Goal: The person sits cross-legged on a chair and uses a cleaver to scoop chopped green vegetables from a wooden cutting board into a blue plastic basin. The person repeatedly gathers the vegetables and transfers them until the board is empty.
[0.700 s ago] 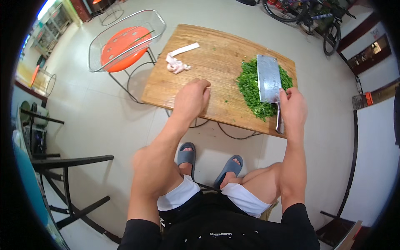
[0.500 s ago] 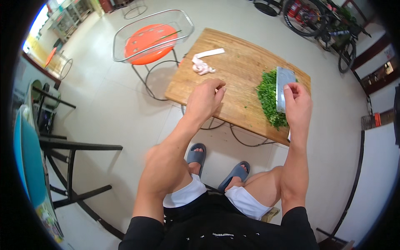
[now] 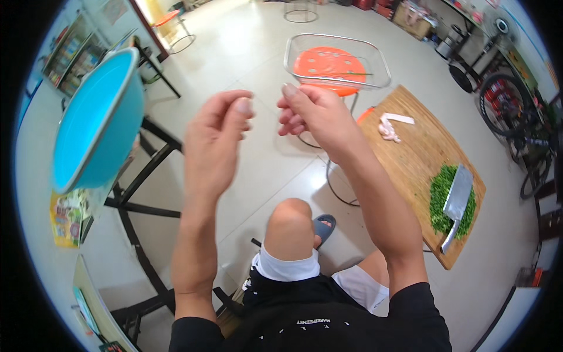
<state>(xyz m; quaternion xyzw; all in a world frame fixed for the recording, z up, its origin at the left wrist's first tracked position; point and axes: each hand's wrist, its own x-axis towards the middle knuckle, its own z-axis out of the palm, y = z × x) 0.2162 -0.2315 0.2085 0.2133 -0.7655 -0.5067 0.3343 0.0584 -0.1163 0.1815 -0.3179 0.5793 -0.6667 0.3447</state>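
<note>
Both of my hands are raised in mid-air ahead of me, facing each other with a gap between them. My left hand has loosely bent fingers and nothing in it. Half curled too, my right hand is bare, its thumb apart from its fingers. At the right, a cleaver lies flat on a pile of chopped greens, its handle toward me. Both rest on a wooden table. A crumpled pale pink strip lies near the table's far corner.
An orange stool beyond my right hand bears a wire basket with a thin green stalk inside. At the left a large blue basin stands tilted above a black frame. A bicycle and a fan stand far right.
My view has swung left, bringing the blue basin fully into sight. My right hand has left the cleaver, which now lies on the greens. Both hands have moved left, away from the table.
</note>
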